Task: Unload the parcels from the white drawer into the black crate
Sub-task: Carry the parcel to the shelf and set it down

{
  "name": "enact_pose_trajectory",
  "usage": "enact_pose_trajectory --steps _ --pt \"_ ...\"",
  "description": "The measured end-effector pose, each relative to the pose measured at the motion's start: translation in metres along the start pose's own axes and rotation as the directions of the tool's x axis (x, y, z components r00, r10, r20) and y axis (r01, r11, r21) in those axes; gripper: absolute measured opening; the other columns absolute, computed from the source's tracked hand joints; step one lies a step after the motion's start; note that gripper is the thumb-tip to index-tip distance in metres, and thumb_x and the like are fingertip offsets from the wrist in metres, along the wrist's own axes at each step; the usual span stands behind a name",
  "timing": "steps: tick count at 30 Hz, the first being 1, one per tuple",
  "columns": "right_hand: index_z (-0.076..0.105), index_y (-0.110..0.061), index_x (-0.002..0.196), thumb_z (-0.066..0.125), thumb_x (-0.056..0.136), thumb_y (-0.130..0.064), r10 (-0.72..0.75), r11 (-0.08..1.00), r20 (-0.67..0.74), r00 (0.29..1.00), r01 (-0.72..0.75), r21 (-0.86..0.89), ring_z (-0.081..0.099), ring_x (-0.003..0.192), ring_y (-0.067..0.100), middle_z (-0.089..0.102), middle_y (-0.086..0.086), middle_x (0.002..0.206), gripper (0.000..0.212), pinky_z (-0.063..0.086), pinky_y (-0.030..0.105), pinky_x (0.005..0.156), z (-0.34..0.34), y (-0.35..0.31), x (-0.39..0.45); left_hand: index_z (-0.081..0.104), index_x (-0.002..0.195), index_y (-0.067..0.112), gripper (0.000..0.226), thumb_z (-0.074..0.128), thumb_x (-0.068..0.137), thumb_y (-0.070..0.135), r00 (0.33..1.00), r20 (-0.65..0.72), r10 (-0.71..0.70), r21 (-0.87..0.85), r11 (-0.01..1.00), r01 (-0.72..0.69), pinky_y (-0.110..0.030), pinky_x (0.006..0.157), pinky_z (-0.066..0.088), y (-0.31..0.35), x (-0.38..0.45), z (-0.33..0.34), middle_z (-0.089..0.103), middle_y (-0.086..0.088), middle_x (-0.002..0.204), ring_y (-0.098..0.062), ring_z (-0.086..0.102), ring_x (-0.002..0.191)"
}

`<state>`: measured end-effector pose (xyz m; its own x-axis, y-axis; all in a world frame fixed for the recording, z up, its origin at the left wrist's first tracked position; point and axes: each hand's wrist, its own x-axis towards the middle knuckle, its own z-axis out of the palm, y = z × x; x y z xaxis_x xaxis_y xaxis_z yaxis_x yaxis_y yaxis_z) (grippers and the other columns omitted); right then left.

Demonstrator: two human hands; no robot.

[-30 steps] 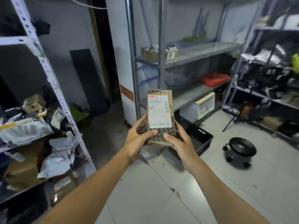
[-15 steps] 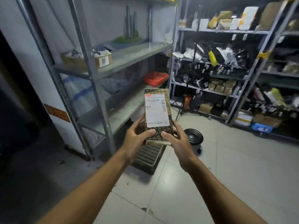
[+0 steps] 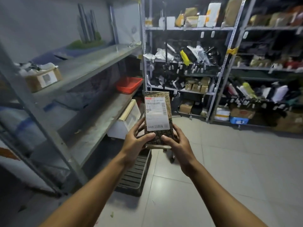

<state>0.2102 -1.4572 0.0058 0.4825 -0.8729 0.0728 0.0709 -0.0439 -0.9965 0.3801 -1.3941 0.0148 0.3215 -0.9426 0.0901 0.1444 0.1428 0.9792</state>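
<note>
Since the earlier frame my view has swung rightward, bringing the far shelves (image 3: 213, 66) ahead. My left hand (image 3: 136, 143) and right hand (image 3: 176, 145) pinch the parcel (image 3: 157, 118), dark patterned wrap with white label, upright between them. White drawer (image 3: 126, 122) left of my left hand; black crate (image 3: 136, 174) beneath it.

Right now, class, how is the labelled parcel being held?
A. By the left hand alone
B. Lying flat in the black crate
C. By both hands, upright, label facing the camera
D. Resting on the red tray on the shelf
C: the left hand and the right hand both grip the lower end of the upright parcel, its white shipping label facing the camera, above the black crate on the floor.
</note>
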Motion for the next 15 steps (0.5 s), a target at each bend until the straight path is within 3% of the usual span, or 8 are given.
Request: enact_pose_trajectory --steps 3,6,10,15 --pt "0.041 -0.041 0.151 0.072 0.08 -0.046 -0.007 1.0 0.002 1.0 0.007 -0.007 0.064 0.119 0.011 0.065 -0.011 0.133 0.077 0.057 0.037 0.096 -0.03 0.004 0.046 0.045 0.151 0.029 0.081 0.077 0.079 0.014 1.0 0.003 -0.003 0.0 1.0 0.003 -0.05 0.094 0.057 -0.009 0.051 0.021 0.063 -0.003 0.139 -0.027 0.064 0.124" --pt "0.042 -0.039 0.151 0.07 0.081 -0.045 -0.026 1.0 0.022 0.999 0.026 -0.011 0.065 0.117 0.006 0.064 -0.01 0.134 0.076 0.055 0.023 0.085 -0.064 0.003 0.091 0.045 0.151 0.028 0.081 0.078 0.078 0.014 1.0 -0.014 -0.001 -0.005 1.0 0.001 -0.046 0.09 0.059 -0.015 0.099 0.046 0.064 -0.002 0.138 -0.026 0.065 0.123" --pt "0.042 -0.034 0.15 0.069 0.08 -0.036 -0.048 0.999 0.034 0.998 0.048 0.014 0.064 0.097 -0.016 0.063 -0.011 0.126 0.075 0.05 0.005 0.069 -0.103 0.0 0.148 0.047 0.149 0.027 0.08 0.077 0.076 0.015 0.999 -0.043 0.0 -0.009 1.0 0.0 -0.045 0.089 0.059 -0.02 0.16 0.077 0.064 -0.004 0.138 -0.024 0.067 0.12" --pt "0.04 -0.032 0.153 0.07 0.081 -0.038 -0.027 1.0 0.029 0.999 0.027 0.013 0.063 0.107 -0.007 0.063 -0.006 0.134 0.079 0.051 0.007 0.073 -0.142 0.007 0.214 0.046 0.15 0.029 0.083 0.079 0.075 0.018 0.999 -0.038 -0.024 -0.006 1.0 0.024 -0.046 0.09 0.059 -0.032 0.228 0.103 0.064 -0.005 0.137 -0.023 0.067 0.119"
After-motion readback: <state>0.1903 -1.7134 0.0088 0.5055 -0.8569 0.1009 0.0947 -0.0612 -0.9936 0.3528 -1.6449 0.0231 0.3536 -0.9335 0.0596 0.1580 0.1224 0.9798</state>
